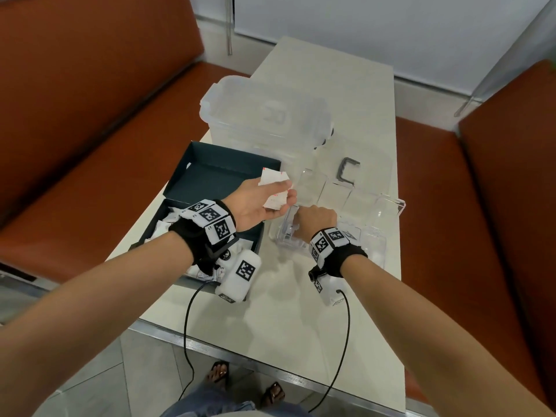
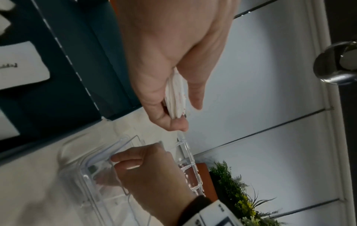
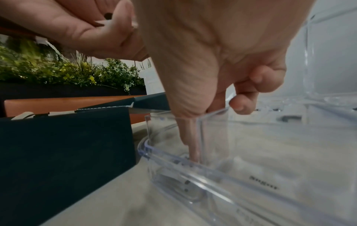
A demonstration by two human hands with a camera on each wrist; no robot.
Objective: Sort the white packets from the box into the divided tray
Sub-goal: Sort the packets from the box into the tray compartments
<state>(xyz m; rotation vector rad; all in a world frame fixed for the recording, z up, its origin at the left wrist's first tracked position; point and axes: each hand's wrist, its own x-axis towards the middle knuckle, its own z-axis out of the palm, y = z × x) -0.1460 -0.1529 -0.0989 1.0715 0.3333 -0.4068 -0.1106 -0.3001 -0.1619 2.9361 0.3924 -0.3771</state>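
Just left of the clear divided tray [image 1: 388, 203], a hard, glassy plastic piece with thin straight partitions and rounded outer corners, sits the dark teal cardboard box [image 1: 210, 173], its lid folded back and crumpled white packets [image 1: 168, 218] lying loose inside. The left hand [image 1: 258, 203] hovers above the tray's near-left corner, fingers and thumb curled to pinch a small sheaf of flat, papery white packets with red print [image 1: 273, 188], their edges fanned slightly. The right hand [image 1: 316, 221] is down at that same corner of the tray, thumb reaching inside a compartment and the other fingers bent over the smooth transparent wall, gripping it. Beyond the tray stands a frosted, rounded plastic container [image 1: 264, 115], and a small grey bracket-shaped piece [image 1: 347, 171] lies just behind the tray. Everything rests on a pale, matte table [image 1: 270, 320] flanked by rust-orange upholstered benches [image 1: 90, 130].
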